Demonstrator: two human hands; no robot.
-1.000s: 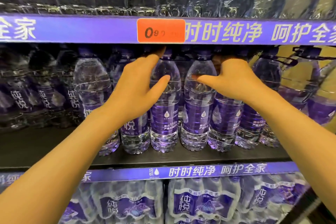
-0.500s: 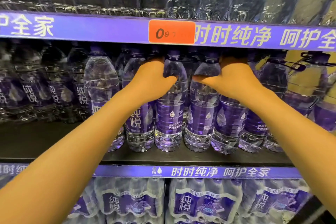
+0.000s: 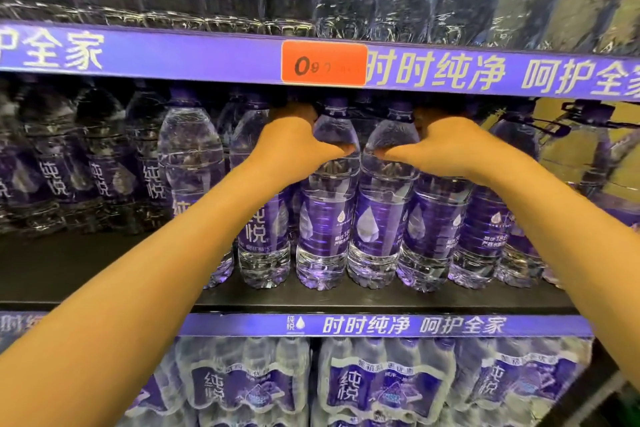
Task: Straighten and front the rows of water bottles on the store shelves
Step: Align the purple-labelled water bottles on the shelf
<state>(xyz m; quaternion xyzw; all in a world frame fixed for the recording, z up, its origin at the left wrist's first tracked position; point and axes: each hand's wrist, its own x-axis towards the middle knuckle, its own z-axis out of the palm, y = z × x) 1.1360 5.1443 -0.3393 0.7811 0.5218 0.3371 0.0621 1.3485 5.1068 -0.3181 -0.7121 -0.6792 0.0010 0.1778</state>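
Note:
Clear water bottles with purple labels and caps stand in a row at the front of the middle shelf point(image 3: 346, 302). My left hand point(image 3: 294, 146) grips the shoulder of one front bottle point(image 3: 263, 236), thumb reaching onto the neighbouring bottle point(image 3: 327, 218). My right hand point(image 3: 446, 146) grips the shoulder of another front bottle point(image 3: 433, 229), thumb touching the bottle point(image 3: 381, 218) to its left. Both hands' fingers reach behind the bottle necks and are hidden under the upper shelf edge.
A purple shelf strip with an orange price tag point(image 3: 323, 62) runs just above my hands. More bottles point(image 3: 104, 177) stand set back at the left, leaving bare shelf in front. Shrink-wrapped bottle packs point(image 3: 381, 385) fill the shelf below; more bottles line the shelf above.
Both hands reached deeper and closed on the bottle shoulders; the left thumb swung in onto the bottle. The view has shifted slightly left.

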